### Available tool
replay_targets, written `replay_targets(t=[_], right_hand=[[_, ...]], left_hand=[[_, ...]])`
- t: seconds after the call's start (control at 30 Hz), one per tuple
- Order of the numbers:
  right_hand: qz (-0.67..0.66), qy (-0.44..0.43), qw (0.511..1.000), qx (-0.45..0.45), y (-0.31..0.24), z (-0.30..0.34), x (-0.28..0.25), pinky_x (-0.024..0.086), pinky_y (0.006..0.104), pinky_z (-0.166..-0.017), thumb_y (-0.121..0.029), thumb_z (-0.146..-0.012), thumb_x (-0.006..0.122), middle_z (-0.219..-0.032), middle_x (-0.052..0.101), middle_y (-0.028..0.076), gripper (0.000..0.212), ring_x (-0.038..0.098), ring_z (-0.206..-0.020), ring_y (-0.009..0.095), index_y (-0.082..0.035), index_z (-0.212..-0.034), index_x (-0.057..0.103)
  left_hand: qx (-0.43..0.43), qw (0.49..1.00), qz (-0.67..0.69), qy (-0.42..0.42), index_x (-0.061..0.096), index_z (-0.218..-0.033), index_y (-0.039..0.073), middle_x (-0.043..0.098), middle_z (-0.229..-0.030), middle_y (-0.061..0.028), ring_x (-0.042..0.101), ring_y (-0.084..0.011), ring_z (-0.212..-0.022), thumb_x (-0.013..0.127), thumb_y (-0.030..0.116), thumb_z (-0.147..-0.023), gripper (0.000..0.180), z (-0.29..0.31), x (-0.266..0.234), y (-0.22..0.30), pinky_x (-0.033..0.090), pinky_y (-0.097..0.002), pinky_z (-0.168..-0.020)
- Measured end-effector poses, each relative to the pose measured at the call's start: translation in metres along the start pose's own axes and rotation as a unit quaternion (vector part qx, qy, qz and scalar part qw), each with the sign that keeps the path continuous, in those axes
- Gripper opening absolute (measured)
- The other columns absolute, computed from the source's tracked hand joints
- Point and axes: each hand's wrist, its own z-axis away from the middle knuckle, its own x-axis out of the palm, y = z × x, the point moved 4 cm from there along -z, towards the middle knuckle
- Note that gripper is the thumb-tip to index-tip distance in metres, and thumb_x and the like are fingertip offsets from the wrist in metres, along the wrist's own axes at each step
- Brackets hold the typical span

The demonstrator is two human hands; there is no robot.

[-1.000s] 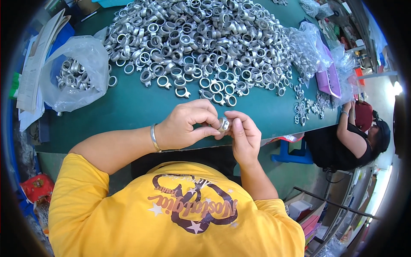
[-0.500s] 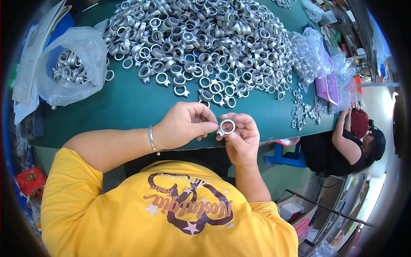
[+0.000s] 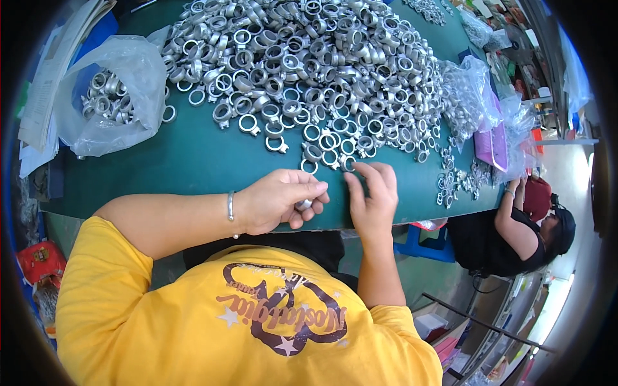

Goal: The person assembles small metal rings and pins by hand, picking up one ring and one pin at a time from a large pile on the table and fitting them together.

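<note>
My left hand is closed over the table's near edge, its fingers curled around a silver metal ring that shows only in part below the thumb. To its right, my right hand reaches to the front edge of a large heap of metal rings. Its thumb and forefinger pinch another silver ring that lies on the green table. Each ring in the heap has a small lug on its side. Several loose rings lie just left of my right fingertips.
A clear plastic bag with rings stands at the left beside stacked papers. Smaller metal parts, a bag of parts and a purple basket are at the right. A person in black sits beyond a blue stool.
The ring that was between both hands is now in my left hand, which has drawn slightly left. My right hand has let go of it and moved to a ring at the heap's edge.
</note>
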Motion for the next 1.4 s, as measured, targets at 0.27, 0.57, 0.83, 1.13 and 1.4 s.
replay_targets(t=[0.27, 0.57, 0.83, 1.13, 1.4], right_hand=[[-0.373, -0.063, 0.891, 0.253, 0.002, 0.022, 0.007, 0.041, 0.0229, -0.058, 0.003, -0.075, 0.065, -0.078, 0.056, 0.006, 0.009, 0.052, -0.066, 0.012, 0.001, -0.081, 0.059], [-0.238, -0.056, 0.968, -0.06, -0.026, 0.016, 0.001, 0.044, 0.0279, -0.058, 0.007, -0.068, 0.067, -0.073, 0.057, 0.01, 0.016, 0.054, -0.064, 0.021, 0.0, -0.08, 0.059], [-0.444, -0.074, 0.875, 0.179, -0.013, 0.023, 0.008, 0.047, 0.0237, -0.059, 0.001, -0.081, 0.061, -0.082, 0.059, 0.009, 0.013, 0.056, -0.068, 0.015, 0.001, -0.093, 0.056], [-0.671, -0.055, 0.716, 0.186, -0.007, 0.021, 0.015, 0.05, 0.0355, -0.081, 0.008, -0.074, 0.063, -0.105, 0.056, 0.016, 0.027, 0.059, -0.095, 0.026, 0.0, -0.097, 0.052], [-0.386, -0.094, 0.916, -0.053, -0.025, 0.012, -0.004, 0.049, 0.0387, -0.081, 0.015, -0.07, 0.057, -0.095, 0.062, 0.017, 0.017, 0.059, -0.1, 0.033, 0.001, -0.079, 0.06]], left_hand=[[0.128, 0.98, -0.149, 0.024, 0.057, -0.089, 0.002, 0.051, -0.07, 0.0014, 0.045, -0.0046, -0.055, 0.064, 0.012, -0.083, 0.014, 0.003, 0.0, 0.016, 0.037, -0.0175, -0.048], [0.225, 0.954, -0.196, 0.008, 0.062, -0.087, 0.001, 0.06, -0.079, -0.0015, 0.053, -0.0071, -0.07, 0.067, 0.011, -0.079, 0.013, 0.009, 0.005, 0.019, 0.044, -0.0202, -0.065], [0.314, 0.899, -0.304, 0.004, 0.063, -0.083, 0.003, 0.058, -0.082, -0.0039, 0.054, -0.0107, -0.073, 0.067, 0.008, -0.077, 0.009, 0.012, 0.007, 0.022, 0.043, -0.0226, -0.068], [0.298, 0.909, -0.29, 0.045, 0.058, -0.088, 0.002, 0.054, -0.074, -0.0009, 0.05, -0.0076, -0.062, 0.064, 0.009, -0.081, 0.012, 0.008, 0.003, 0.016, 0.042, -0.0218, -0.057], [0.0, 0.997, 0.045, -0.055, 0.053, -0.099, 0.001, 0.06, -0.082, -0.009, 0.064, -0.0185, -0.073, 0.047, 0.026, -0.093, 0.027, 0.003, 0.002, 0.002, 0.054, -0.0282, -0.061]])
